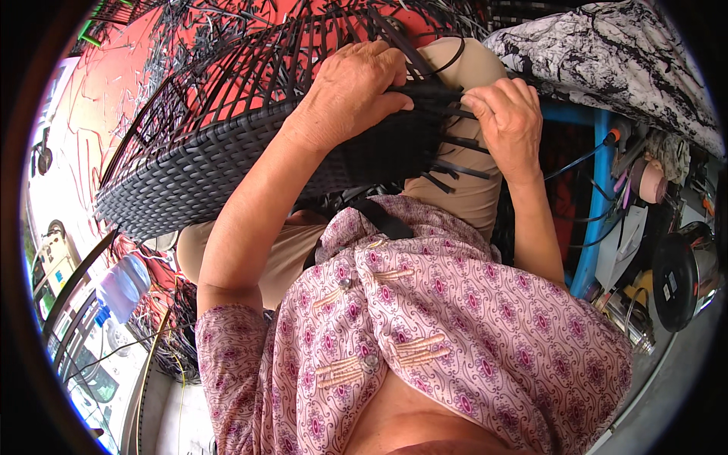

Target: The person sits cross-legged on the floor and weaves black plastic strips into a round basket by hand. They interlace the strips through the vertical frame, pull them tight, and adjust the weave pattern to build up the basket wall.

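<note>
Here we have the half-woven black plastic-rattan basket [227,159] lying tilted across our lap, its finished band running from about nine o'clock toward the centre and its bare upright ribs fanning up toward twelve. Our left hand [356,83] is curled over the woven rim, fingers closed and pressing the edge down. Our right hand [509,121], at about two o'clock, is pinched shut on the loose flat black weaving strips [455,163] that stick out from the end of the band.

The risks, as we judge them: if the left hand eases off, the basket could roll off the knee toward the red floor [114,83] littered with black offcuts. If the right hand lets the strips slacken, the last rows may spring open, since the strip looks stiff. Pulling too hard could kink a strip or bend a rib out of line. The free strip ends point toward the wrist and could scratch it. A clear plastic bottle [121,284] lies at eight o'clock, well apart.
</note>
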`<state>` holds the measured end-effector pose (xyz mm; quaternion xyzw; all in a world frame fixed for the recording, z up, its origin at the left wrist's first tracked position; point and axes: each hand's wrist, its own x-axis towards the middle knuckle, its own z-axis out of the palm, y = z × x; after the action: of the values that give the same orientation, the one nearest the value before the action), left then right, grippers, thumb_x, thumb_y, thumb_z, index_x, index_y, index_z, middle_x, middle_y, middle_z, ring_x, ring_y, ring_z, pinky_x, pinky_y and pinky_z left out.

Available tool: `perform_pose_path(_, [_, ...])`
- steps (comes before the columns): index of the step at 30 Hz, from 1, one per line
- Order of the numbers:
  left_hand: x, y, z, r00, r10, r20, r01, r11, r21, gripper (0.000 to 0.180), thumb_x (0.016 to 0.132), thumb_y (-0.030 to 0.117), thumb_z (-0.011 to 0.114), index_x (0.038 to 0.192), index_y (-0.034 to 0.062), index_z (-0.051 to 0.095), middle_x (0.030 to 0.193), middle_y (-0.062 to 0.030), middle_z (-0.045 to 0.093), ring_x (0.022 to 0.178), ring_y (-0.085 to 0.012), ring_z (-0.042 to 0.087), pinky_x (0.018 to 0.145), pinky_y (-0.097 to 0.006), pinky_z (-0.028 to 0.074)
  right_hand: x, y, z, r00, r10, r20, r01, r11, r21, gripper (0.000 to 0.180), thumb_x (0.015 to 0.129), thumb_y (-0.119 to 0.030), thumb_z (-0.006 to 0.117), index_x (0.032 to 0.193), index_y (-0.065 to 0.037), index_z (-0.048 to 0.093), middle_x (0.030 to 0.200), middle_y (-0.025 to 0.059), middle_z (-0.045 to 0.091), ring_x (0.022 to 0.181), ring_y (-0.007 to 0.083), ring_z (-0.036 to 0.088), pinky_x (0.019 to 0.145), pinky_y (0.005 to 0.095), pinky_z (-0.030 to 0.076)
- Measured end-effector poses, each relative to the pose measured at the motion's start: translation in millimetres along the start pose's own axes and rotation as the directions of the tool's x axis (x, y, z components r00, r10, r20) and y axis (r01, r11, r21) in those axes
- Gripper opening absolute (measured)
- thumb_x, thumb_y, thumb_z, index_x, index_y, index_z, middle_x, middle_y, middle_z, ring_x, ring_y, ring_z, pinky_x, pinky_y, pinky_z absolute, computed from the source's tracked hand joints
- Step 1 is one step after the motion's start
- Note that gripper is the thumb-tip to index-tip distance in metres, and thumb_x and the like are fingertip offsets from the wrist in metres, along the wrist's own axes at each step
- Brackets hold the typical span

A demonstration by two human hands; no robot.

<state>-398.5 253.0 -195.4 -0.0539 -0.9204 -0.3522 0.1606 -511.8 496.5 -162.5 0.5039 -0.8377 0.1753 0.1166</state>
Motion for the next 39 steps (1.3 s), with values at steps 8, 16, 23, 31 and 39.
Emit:
perform_pose_path(8, [-11.9,3.5,-3.3,0.998,0.061,-0.024,-0.062,0.998,-0.028,0.035,0.078,0.021,0.088,0.097,0.0078,0.061,0.094,-0.0086,0.063,0.095,-0.0323,0.066,0.084,-0.044,0.053,-6.9,-7.0,-6.6,0.994,-0.034,0.104,0.029,0.998,0.049,0.014,0.086,-0.018,0.084,0.088,-0.009,0.074,0.083,0.0016,0.067,0.084,0.026,0.061,0.079,0.0394,0.047])
perform_pose_path(16, [-131.4,-47.5,-101.7,0.843,-0.204,-0.498,0.367,0.894,0.255,0.033,0.084,0.023,0.089,0.109,0.0069,0.076,0.112,-0.01,0.072,0.107,-0.0295,0.068,0.094,-0.041,0.053,24.4,-29.4,-9.4,1.0,-0.005,-0.029,0.009,0.988,0.157,0.023,0.09,-0.022,0.081,0.107,-0.008,0.075,0.103,0.0088,0.069,0.098,0.0305,0.066,0.087,0.0428,0.052])
perform_pose_path(23, [-199.0,-97.6,-152.3,0.896,-0.222,-0.386,0.413,0.738,0.534,0.029,0.105,0.03,0.064,0.096,0.0044,0.073,0.095,-0.0102,0.066,0.093,-0.0324,0.063,0.083,-0.042,0.049,47.3,-107.0,77.8,0.974,-0.167,-0.156,0.21,0.923,0.322,0.037,0.086,-0.038,0.084,0.112,-0.015,0.072,0.108,0.0016,0.067,0.101,0.0246,0.063,0.089,0.0416,0.047])
perform_pose_path(31, [-178.3,-107.2,-151.2,0.906,-0.224,-0.358,0.409,0.681,0.608,0.031,0.107,0.032,0.06,0.091,0.0085,0.073,0.088,-0.0101,0.062,0.083,-0.0344,0.065,0.072,-0.044,0.049,67.6,-105.0,101.1,0.961,-0.149,-0.232,0.207,0.945,0.255,0.035,0.079,-0.048,0.086,0.097,-0.019,0.077,0.089,-0.0033,0.069,0.087,0.0215,0.065,0.079,0.0368,0.053])
perform_pose_path(39, [-131.4,-97.9,-143.5,0.808,-0.368,-0.46,0.588,0.548,0.595,0.038,0.109,0.039,0.052,0.106,0.0125,0.078,0.092,-0.0133,0.068,0.087,-0.0395,0.068,0.076,-0.05,0.054,148.8,-39.2,94.5,0.977,-0.2,-0.073,0.212,0.897,0.387,0.036,0.078,-0.049,0.087,0.093,-0.017,0.082,0.089,0.0004,0.072,0.095,0.0244,0.07,0.086,0.0401,0.056])
